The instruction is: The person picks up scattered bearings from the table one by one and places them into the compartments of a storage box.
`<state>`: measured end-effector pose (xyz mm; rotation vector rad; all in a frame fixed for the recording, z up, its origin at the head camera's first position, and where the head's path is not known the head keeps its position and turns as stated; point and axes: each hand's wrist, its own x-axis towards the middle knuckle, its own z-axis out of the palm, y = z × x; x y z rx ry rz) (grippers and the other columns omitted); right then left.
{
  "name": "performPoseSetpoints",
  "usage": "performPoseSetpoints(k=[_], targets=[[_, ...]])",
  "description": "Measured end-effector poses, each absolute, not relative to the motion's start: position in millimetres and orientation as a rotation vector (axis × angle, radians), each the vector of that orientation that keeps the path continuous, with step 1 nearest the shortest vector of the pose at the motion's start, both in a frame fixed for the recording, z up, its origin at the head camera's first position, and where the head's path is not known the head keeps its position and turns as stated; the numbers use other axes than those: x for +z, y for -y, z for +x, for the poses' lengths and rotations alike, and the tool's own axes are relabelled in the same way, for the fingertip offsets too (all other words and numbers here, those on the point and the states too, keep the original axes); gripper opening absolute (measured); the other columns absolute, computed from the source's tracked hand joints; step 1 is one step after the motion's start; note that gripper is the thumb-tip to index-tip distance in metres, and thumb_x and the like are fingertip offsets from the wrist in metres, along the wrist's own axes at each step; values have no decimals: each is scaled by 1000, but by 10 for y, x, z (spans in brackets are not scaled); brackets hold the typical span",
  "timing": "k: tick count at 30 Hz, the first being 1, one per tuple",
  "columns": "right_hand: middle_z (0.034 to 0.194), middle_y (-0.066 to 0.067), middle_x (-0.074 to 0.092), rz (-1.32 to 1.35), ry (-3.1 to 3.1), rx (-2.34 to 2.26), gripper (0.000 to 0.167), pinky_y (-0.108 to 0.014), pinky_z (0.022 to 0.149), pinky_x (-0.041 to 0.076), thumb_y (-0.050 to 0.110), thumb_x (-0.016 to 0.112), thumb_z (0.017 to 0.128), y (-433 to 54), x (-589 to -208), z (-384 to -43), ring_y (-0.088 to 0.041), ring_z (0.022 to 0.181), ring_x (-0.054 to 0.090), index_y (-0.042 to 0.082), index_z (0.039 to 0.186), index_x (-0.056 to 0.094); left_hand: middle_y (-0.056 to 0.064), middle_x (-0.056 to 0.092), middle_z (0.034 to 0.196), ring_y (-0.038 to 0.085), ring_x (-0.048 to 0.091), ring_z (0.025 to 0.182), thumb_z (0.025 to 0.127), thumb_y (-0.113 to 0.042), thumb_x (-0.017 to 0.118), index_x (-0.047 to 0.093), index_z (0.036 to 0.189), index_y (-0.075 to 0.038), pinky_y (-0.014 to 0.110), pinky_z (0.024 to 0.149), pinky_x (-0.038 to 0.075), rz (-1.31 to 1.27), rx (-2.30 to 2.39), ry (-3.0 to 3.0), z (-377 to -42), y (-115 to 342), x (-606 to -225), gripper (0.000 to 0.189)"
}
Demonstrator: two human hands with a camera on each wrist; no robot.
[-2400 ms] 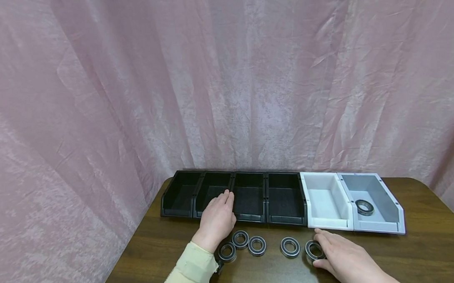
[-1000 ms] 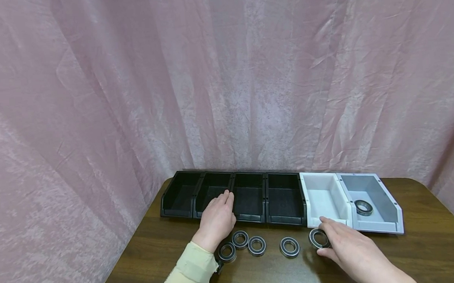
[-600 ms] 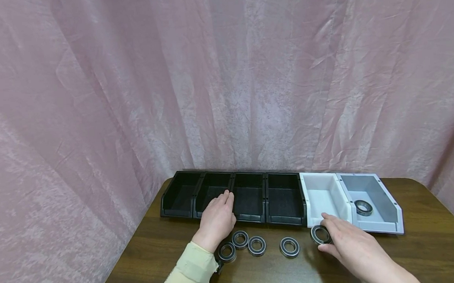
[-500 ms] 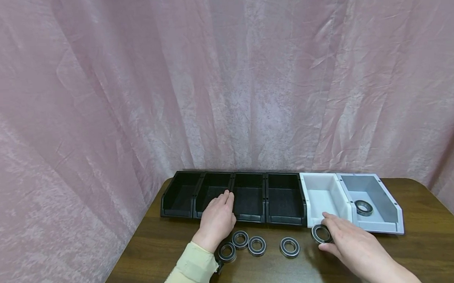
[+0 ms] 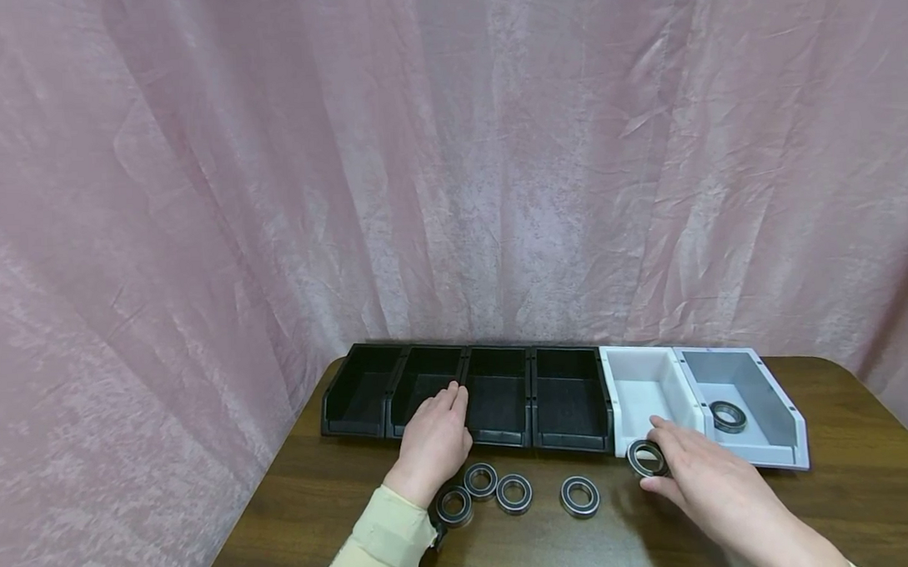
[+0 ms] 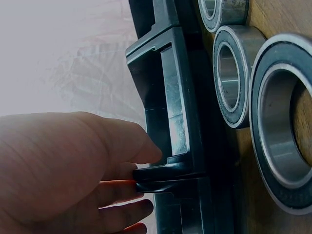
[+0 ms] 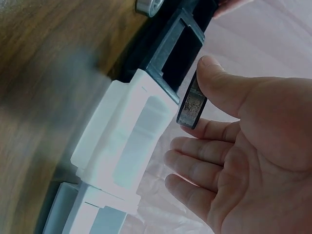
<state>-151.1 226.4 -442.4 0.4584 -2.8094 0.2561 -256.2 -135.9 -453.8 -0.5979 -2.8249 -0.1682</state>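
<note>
My right hand (image 5: 720,483) pinches a ball bearing (image 5: 634,461) between thumb and fingers. In the head view this bearing overlaps the front lip of the white bin (image 5: 653,397); the right wrist view shows the bearing (image 7: 193,105) edge-on, the other fingers loosely bent. My left hand (image 5: 435,438) lies over the black bins (image 5: 496,399), fingers extended. In the left wrist view its thumb and fingers are at the divider (image 6: 170,170) between two bins. Three bearings sit close by it: one beside the wrist (image 5: 455,522), one behind (image 5: 469,481) and one to the right (image 5: 501,494).
Another bearing (image 5: 566,498) lies apart on the wooden table (image 5: 282,523), left of my right hand. The grey bin (image 5: 763,427) at the row's right end holds one bearing (image 5: 729,429). A pink curtain (image 5: 526,189) hangs behind the bins.
My right hand has lifted the bearing off the table and carried it forward and slightly right to the white bin's front. The left hand and the other bearings have stayed in place.
</note>
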Motion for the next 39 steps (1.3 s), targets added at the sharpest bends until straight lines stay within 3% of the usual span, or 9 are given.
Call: performPoseSetpoints(k=[34,39], targets=[[138,-33,67,429,2742,267,60,-64,106,54,30,94,87,-2422,-4388,-1642,-50,126,68,-5,126,65,23,58,160,37,59,145,98,-16,81,61,152,5,51,123,45,-603,-168,2827,-2549,1357,-4520,61],[136,-33,68,421,2719,263,58,-65,100,56,30,96,86,-2432,-4378,-1674,-50,121,69,-3,123,65,23,58,160,37,59,145,98,-16,81,61,152,5,51,123,45,-601,-174,2829,-2550,1357,-4518,62]])
